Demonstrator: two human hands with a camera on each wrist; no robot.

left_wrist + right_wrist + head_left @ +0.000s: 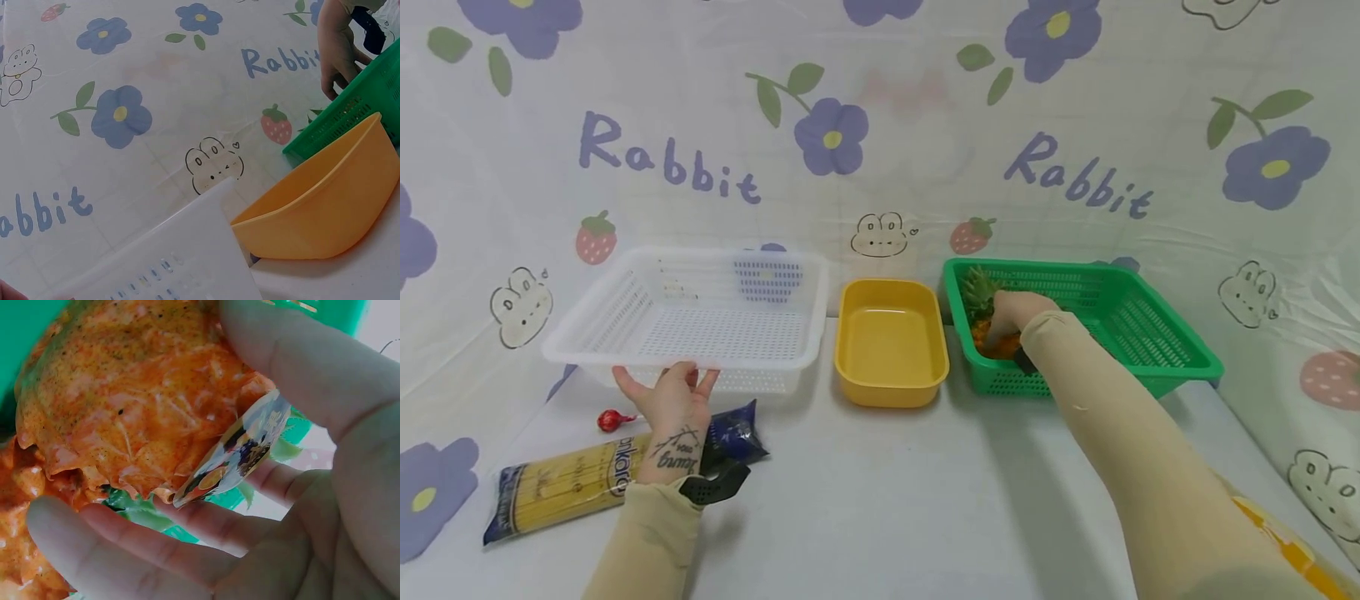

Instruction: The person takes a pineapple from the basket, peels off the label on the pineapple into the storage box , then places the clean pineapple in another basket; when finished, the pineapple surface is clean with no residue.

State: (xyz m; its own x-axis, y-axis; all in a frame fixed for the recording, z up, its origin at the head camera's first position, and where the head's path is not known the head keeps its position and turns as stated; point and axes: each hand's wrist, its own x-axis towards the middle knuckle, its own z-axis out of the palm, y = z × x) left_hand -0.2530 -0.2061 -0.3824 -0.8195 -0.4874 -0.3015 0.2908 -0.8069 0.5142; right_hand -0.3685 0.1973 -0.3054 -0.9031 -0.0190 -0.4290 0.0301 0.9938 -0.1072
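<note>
As the step appears to be grasping: right hand [1018, 313], fingers wide around orange item [137, 412] inside green basket [1157, 333], firm hold uncertain. Left hand [673, 408], fingers spread at white basket [763, 379] front rim. Next move likely calls for closing.

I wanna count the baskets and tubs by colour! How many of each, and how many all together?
White: 1, the white basket with little holes
Yellow: 1, the yellow tub
Green: 1, the green basket, which has holes too
Total: 3
</note>
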